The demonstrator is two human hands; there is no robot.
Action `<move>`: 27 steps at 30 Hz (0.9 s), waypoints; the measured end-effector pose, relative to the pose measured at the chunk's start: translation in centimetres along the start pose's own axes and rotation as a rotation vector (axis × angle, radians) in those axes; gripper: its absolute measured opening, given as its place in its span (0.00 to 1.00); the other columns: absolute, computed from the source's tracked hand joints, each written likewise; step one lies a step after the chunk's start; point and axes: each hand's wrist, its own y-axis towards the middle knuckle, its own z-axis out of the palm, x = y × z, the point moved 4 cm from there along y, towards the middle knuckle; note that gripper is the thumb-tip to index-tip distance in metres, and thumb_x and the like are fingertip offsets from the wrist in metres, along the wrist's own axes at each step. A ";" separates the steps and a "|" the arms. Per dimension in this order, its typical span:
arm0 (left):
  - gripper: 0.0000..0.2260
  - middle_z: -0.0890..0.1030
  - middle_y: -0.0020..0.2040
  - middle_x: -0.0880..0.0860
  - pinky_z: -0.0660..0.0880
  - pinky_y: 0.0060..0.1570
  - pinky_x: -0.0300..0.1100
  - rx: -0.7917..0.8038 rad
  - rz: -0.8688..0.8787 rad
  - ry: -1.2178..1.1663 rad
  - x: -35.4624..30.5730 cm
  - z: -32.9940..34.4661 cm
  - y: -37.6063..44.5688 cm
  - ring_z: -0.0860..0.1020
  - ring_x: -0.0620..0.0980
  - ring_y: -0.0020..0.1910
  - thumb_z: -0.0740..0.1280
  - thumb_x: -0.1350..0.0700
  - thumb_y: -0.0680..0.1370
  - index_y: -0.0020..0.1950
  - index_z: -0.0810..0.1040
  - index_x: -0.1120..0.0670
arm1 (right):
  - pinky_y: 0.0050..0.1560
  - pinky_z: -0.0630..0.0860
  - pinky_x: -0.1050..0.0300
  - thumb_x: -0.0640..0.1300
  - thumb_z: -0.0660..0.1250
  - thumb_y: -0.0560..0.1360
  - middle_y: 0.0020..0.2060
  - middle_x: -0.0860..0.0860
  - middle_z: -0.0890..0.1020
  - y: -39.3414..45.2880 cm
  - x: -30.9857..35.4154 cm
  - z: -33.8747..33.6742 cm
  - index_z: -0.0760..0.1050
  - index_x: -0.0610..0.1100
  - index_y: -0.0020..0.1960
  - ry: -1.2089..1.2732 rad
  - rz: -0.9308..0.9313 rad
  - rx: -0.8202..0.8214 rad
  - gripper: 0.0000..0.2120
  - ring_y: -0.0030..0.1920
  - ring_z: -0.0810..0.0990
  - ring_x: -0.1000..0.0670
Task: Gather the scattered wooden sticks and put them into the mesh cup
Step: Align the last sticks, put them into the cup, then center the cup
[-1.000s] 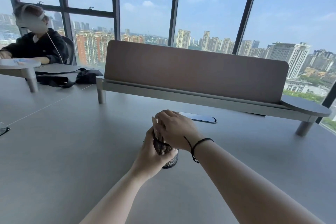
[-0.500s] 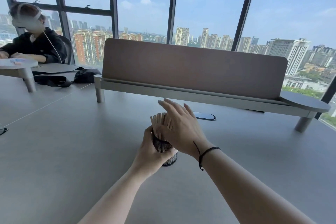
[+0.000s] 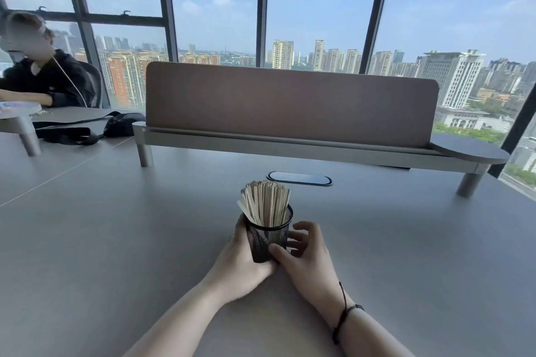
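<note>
A black mesh cup (image 3: pixel 268 238) stands upright on the grey table (image 3: pixel 116 240). A bundle of pale wooden sticks (image 3: pixel 265 201) stands in it and fans out above the rim. My left hand (image 3: pixel 240 261) grips the cup's left side, fingers curled behind it. My right hand (image 3: pixel 304 255) is at the cup's right side: its thumb lies against the cup's lower front and its curled fingers touch the right wall. No loose sticks show on the table.
A phone (image 3: pixel 300 178) lies flat just behind the cup. A raised shelf with a brown divider panel (image 3: pixel 290 104) crosses the table beyond it. A person sits at the far left behind a black bag (image 3: pixel 116 127).
My right hand has left the top of the sticks and come down to the cup's right side. The stick bundle is now uncovered. My left hand stays on the cup.
</note>
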 end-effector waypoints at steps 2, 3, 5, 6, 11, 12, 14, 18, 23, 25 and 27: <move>0.36 0.81 0.56 0.38 0.76 0.60 0.45 0.007 -0.039 -0.005 0.4 0.0 -0.2 0.80 0.36 0.55 0.73 0.50 0.65 0.69 0.63 0.33 | 0.54 0.80 0.53 0.45 0.73 0.65 0.50 0.53 0.84 0.7 -0.7 -1.1 0.72 0.52 0.52 0.043 0.030 0.006 0.18 0.50 0.83 0.59; 0.36 0.81 0.54 0.39 0.77 0.59 0.46 -0.012 -0.065 -0.011 0.6 -0.1 -0.1 0.80 0.37 0.52 0.72 0.50 0.64 0.70 0.63 0.34 | 0.55 0.79 0.53 0.45 0.71 0.65 0.50 0.53 0.84 1.1 -1.1 -1.8 0.74 0.52 0.51 0.037 0.038 -0.009 0.15 0.52 0.82 0.58; 0.37 0.79 0.48 0.40 0.77 0.57 0.46 -0.053 -0.097 -0.023 1.0 -0.3 0.1 0.79 0.39 0.48 0.70 0.47 0.62 0.71 0.65 0.38 | 0.55 0.78 0.54 0.47 0.69 0.68 0.51 0.54 0.81 1.5 -1.5 -3.2 0.77 0.54 0.51 -0.034 0.046 -0.076 0.12 0.52 0.81 0.57; 0.36 0.78 0.47 0.40 0.76 0.55 0.43 -0.058 -0.103 -0.016 1.1 -0.2 0.2 0.78 0.39 0.48 0.71 0.46 0.62 0.70 0.65 0.38 | 0.53 0.77 0.56 0.46 0.69 0.71 0.51 0.53 0.80 1.5 -1.6 -3.8 0.77 0.55 0.52 -0.068 0.047 -0.109 0.10 0.50 0.80 0.56; 0.28 0.82 0.53 0.37 0.75 0.53 0.38 -0.006 -0.084 0.031 0.6 0.6 0.5 0.80 0.35 0.51 0.77 0.50 0.65 0.61 0.71 0.38 | 0.49 0.79 0.54 0.44 0.66 0.76 0.41 0.55 0.86 1.7 -1.6 -3.5 0.78 0.53 0.53 -0.009 0.024 -0.056 0.07 0.43 0.84 0.56; 0.28 0.82 0.53 0.36 0.77 0.54 0.42 -0.017 -0.087 0.027 0.5 0.6 0.7 0.81 0.35 0.52 0.78 0.49 0.63 0.59 0.71 0.39 | 0.51 0.79 0.54 0.45 0.66 0.77 0.42 0.56 0.86 1.7 -1.5 -3.2 0.78 0.53 0.54 -0.001 0.020 -0.020 0.07 0.44 0.84 0.58; 0.31 0.82 0.53 0.35 0.78 0.56 0.45 -0.083 -0.105 0.011 0.6 0.6 1.3 0.81 0.35 0.53 0.80 0.45 0.60 0.59 0.72 0.40 | 0.55 0.78 0.55 0.47 0.64 0.79 0.45 0.58 0.86 1.9 -1.4 -2.7 0.77 0.54 0.57 -0.023 0.012 0.038 0.09 0.48 0.83 0.61; 0.38 0.84 0.52 0.41 0.81 0.52 0.50 -0.252 -0.124 0.042 0.2 1.1 2.4 0.83 0.40 0.52 0.81 0.31 0.55 0.59 0.72 0.43 | 0.60 0.75 0.53 0.59 0.60 0.76 0.54 0.64 0.83 2.0 -1.1 -2.2 0.74 0.59 0.61 -0.131 0.002 0.108 0.16 0.56 0.80 0.63; 0.40 0.81 0.57 0.48 0.78 0.54 0.52 -0.367 -0.192 0.235 -0.5 1.9 4.2 0.80 0.53 0.59 0.76 0.29 0.54 0.58 0.68 0.47 | 0.58 0.75 0.55 0.61 0.65 0.73 0.58 0.66 0.80 1.5 -0.3 -2.1 0.70 0.61 0.62 -0.253 -0.017 0.100 0.18 0.58 0.79 0.61; 0.39 0.80 0.57 0.50 0.76 0.54 0.51 -0.357 -0.207 0.270 -0.4 2.3 5.3 0.79 0.55 0.61 0.75 0.30 0.55 0.59 0.68 0.48 | 0.57 0.74 0.56 0.58 0.66 0.73 0.59 0.64 0.79 1.4 -0.4 -2.2 0.68 0.61 0.64 -0.287 -0.028 0.091 0.20 0.59 0.78 0.58; 0.39 0.80 0.60 0.51 0.75 0.56 0.51 -0.337 -0.224 0.277 0.0 2.7 6.6 0.78 0.56 0.62 0.75 0.32 0.57 0.61 0.68 0.48 | 0.58 0.73 0.57 0.57 0.66 0.74 0.61 0.62 0.78 1.4 -0.5 -2.3 0.67 0.60 0.67 -0.300 -0.036 0.092 0.22 0.62 0.76 0.57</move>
